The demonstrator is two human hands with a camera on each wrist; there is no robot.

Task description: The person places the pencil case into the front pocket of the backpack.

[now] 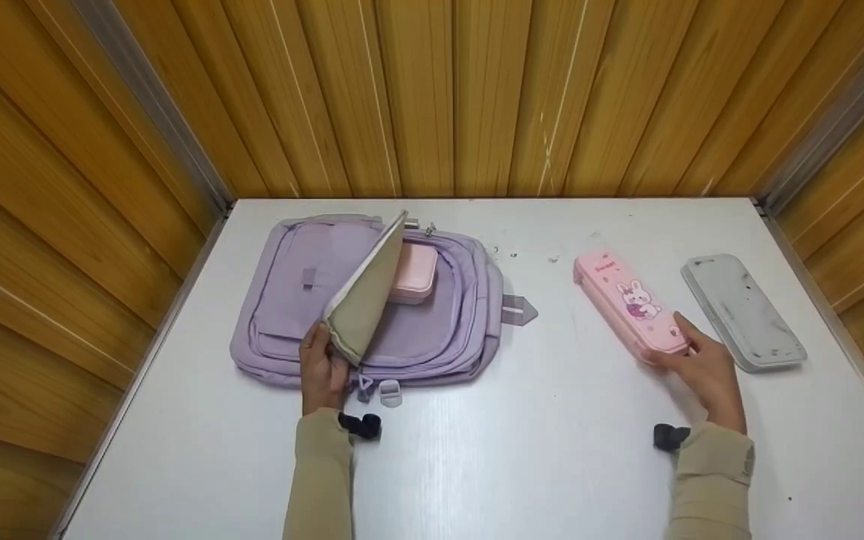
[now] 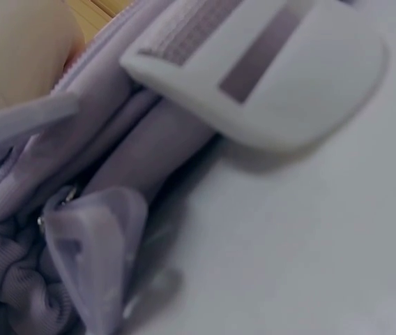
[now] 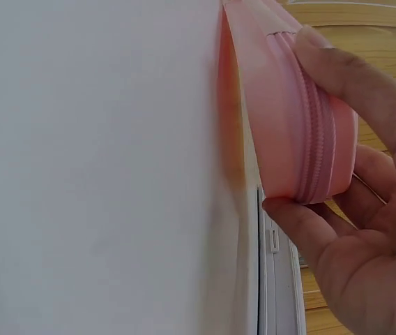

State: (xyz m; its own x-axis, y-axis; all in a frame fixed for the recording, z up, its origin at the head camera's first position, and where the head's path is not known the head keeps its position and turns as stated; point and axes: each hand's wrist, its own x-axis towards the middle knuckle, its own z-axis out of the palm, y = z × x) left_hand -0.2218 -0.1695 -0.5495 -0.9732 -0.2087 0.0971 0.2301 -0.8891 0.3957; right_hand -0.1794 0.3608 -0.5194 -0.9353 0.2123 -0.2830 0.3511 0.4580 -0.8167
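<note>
A purple backpack (image 1: 417, 341) lies flat on the left part of the table, its front pocket unzipped. My left hand (image 1: 323, 367) pinches the near edge of the pocket's flap (image 1: 368, 296) and holds it raised, its pale lining showing. Inside the opening sits a small pink box (image 1: 415, 270). On the right, my right hand (image 1: 706, 367) grips the near end of a pink pencil case (image 1: 619, 300) with a bunny picture. In the right wrist view, thumb and fingers span the end of the case, across its zipper (image 3: 313, 132).
A grey case (image 1: 747, 311) lies just right of the pink one. A white strap buckle (image 2: 309, 77) and a translucent zipper pull (image 2: 93, 244) lie at the backpack's near side. Wood-patterned walls (image 1: 477, 97) stand behind and beside the white table (image 1: 492, 450).
</note>
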